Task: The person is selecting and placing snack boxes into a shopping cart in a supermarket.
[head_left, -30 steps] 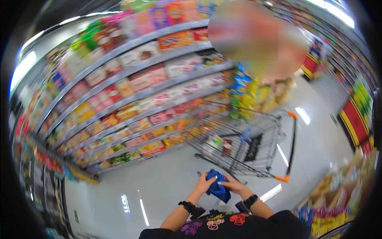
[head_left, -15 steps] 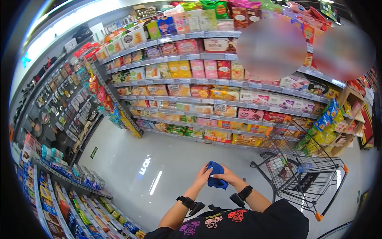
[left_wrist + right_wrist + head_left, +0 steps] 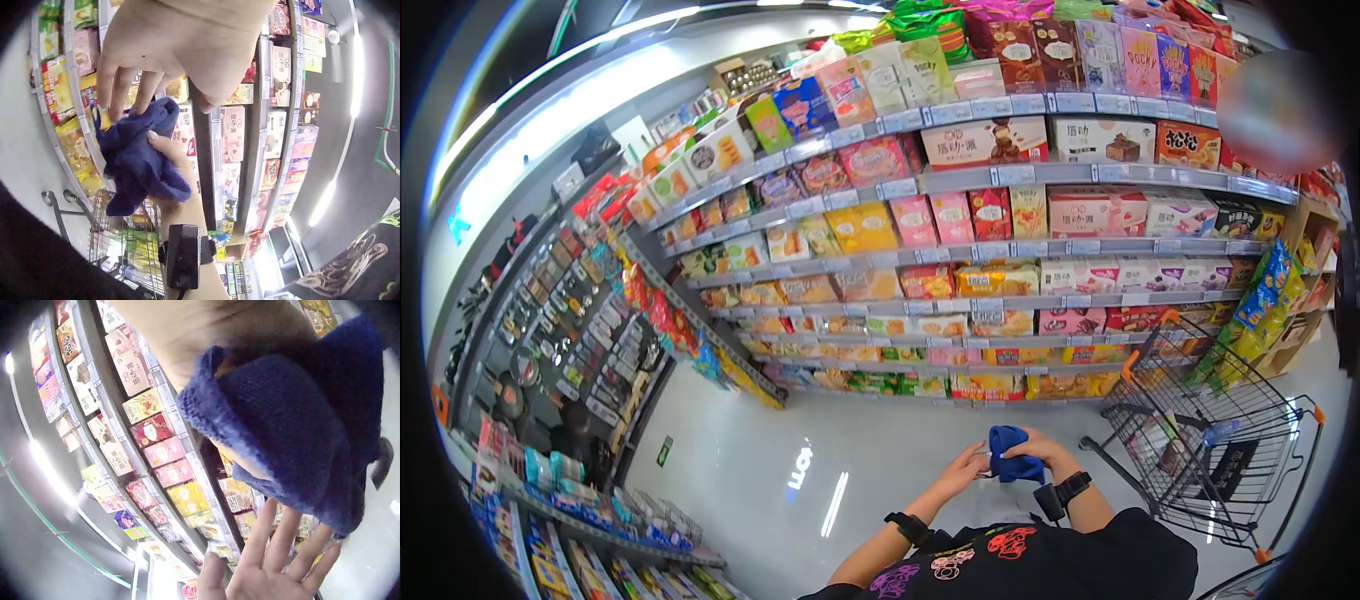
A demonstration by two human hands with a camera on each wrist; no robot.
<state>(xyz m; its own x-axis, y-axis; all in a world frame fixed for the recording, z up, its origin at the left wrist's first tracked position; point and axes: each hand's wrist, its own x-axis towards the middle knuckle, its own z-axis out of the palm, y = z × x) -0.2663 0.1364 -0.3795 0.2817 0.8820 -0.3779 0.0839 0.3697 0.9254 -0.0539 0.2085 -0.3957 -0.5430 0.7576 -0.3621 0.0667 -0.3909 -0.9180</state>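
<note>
A crumpled blue knitted cloth (image 3: 1010, 458) is bunched in my right hand (image 3: 1040, 447), which grips it in front of my chest. In the right wrist view the cloth (image 3: 300, 425) fills the middle and wraps round the fingers. My left hand (image 3: 970, 464) is just to the left of the cloth, palm open and fingers straight (image 3: 275, 556). In the left wrist view its fingertips (image 3: 125, 94) reach down to the top edge of the cloth (image 3: 137, 159), while the right thumb (image 3: 165, 147) presses into the fabric. Both wrists carry black camera straps.
A wire shopping cart (image 3: 1230, 440) with orange handle caps stands close on my right with a few items inside. Long shelves of boxed snacks (image 3: 960, 220) run ahead. More racks (image 3: 560, 330) line the left. Glossy pale floor (image 3: 800, 470) lies in front.
My view has swung left, so the cart now sits further right. The left hand, which was on the cloth with the right, has come off it and opened beside it.
</note>
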